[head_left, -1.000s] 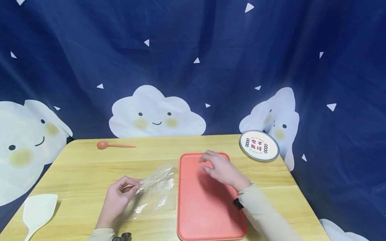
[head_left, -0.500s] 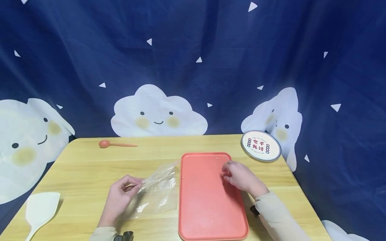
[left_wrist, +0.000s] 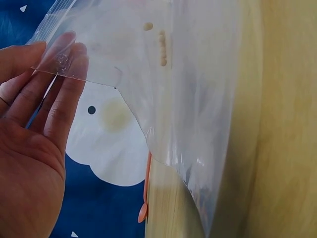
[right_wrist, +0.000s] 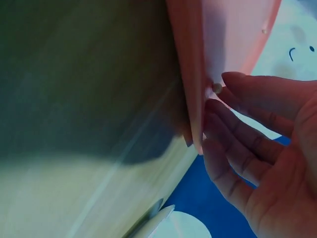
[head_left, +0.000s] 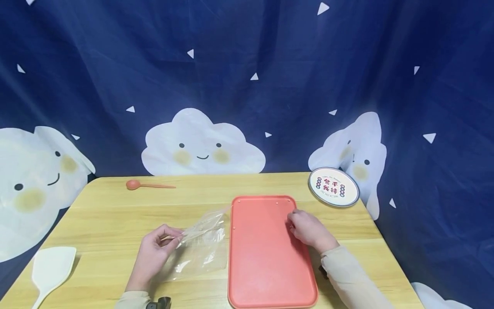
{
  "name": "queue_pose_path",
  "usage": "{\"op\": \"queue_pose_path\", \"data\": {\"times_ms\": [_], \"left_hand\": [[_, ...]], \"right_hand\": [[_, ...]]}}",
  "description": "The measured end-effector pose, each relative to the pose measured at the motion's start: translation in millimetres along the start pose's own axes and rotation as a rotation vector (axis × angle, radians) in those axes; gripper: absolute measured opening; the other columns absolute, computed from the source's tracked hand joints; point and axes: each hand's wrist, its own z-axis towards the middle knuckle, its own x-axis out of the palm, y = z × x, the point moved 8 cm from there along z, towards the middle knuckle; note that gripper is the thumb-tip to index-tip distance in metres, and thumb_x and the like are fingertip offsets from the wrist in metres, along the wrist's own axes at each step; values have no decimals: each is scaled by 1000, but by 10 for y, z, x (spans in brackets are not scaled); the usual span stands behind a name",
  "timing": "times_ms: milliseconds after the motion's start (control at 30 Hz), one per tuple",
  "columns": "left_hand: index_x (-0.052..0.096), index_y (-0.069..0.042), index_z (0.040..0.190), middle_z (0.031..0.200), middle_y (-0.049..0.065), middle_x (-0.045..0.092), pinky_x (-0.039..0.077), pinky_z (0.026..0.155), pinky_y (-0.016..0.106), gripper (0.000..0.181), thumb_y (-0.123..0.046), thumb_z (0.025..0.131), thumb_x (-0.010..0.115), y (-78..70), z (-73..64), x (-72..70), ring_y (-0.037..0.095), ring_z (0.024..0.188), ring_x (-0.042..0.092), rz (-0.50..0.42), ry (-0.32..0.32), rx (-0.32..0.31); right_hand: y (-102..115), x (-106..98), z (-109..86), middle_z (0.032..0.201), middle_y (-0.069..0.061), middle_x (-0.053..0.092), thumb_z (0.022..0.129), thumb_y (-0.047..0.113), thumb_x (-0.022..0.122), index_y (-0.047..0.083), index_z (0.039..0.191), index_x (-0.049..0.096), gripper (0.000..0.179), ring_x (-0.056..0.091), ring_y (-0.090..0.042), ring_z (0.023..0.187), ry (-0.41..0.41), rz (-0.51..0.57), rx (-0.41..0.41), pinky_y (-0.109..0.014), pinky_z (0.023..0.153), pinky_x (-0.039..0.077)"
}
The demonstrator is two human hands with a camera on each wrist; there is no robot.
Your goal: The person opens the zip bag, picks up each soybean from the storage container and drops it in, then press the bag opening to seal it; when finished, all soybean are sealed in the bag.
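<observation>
My left hand (head_left: 154, 253) pinches the top edge of a clear zip bag (head_left: 204, 249), lifting its mouth off the table. Several pale beige soybeans (left_wrist: 162, 47) show through the plastic in the left wrist view. Over the right rim of a red tray (head_left: 270, 266) is my right hand (head_left: 311, 229), fingers curled. Seen from the right wrist, its thumb and index fingertips pinch a small round soybean (right_wrist: 217, 88) at the tray's inner wall. A few more soybeans (head_left: 277, 203) lie along the tray's far and left edges.
A white oval plate (head_left: 333, 187) with red lettering stands at the back right. An orange spoon (head_left: 133, 185) lies at the back left, and a white spatula (head_left: 53, 266) at the front left. A blue curtain (head_left: 231, 86) hangs behind the wooden table (head_left: 104, 231).
My right hand has moved right from above the tray's middle to its right rim, lowering and drawing its fingers together. The left hand keeps its pinch on the bag with little movement.
</observation>
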Motion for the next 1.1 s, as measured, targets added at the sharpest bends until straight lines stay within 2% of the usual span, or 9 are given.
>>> {"op": "queue_pose_path", "data": {"times_ms": [300,500,733,933,1100], "left_hand": [[64,4,85,100,27,66,59,76,27,12,15,83,69,23,-16,6,15,87,70,-9,-6,-40],[64,4,85,101,24,67,58,77,26,12,15,83,68,23,-17,-4,15,88,70,-5,-10,-43],[64,4,85,101,23,68,58,77,27,12,14,83,69,22,-8,-7,16,88,70,-6,-10,-39],[65,2,85,101,21,68,58,78,27,11,12,83,70,26,-4,0,16,88,69,-3,-4,-35],[64,3,86,101,22,68,59,78,27,11,12,83,70,41,4,-1,19,89,70,-8,1,-47]], "right_hand": [[-25,74,34,70,1,47,84,-1,70,13,70,51,28,53,-21,63,-5,-56,30,-39,55,50],[-31,44,26,70,2,46,81,-4,70,13,71,51,28,50,-18,63,3,-3,-18,-37,56,48],[-4,5,-10,75,0,48,81,-1,71,11,74,54,22,53,-22,67,-8,-63,-79,-39,60,51],[-30,23,-24,71,-1,49,86,-1,67,11,75,54,21,57,-24,64,15,-52,-52,-41,58,53],[-49,32,-22,68,1,47,87,-2,65,12,74,54,23,54,-20,63,42,-21,-38,-38,57,51]]}}
